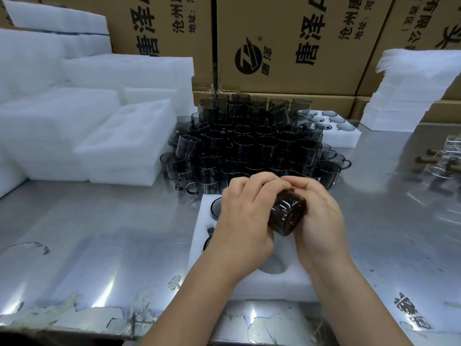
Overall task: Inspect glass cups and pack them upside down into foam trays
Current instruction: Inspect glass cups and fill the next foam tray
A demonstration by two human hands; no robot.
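Smoke-dark glass cup [287, 213] sits between both hands, tilted on its side, just above the near foam tray [274, 283]. The left hand [244, 216] wraps the cup's left side with fingers curled over its far end. The right hand [319, 216] cups the right side, its fingers bent round the glass and meeting the left fingertips at the top. Whether the end facing the camera is the rim or the base cannot be told.

The white foam tray lies flat on the steel table [99, 233], near its front edge. An upturned cup [215, 206] already fills the tray's far left pocket, and a second dark cup [208, 242] shows just beside the left wrist, mostly hidden. A round empty pocket [273, 267] shows between the forearms.

Behind the tray, touching its far edge, rises a heap of cups [249, 146] of the same dark glass with handles, some upright and some tipped over. At the heap's right rear lies a filled foam tray [341, 136] with round cup bottoms showing. A stack of empty foam trays [124, 146] stands to the left, and a leaning pile of foam sheets [411, 91] to the right. Printed cardboard boxes [287, 46] line the back. Clear glassware [449, 156] lies at the right edge, blurred.
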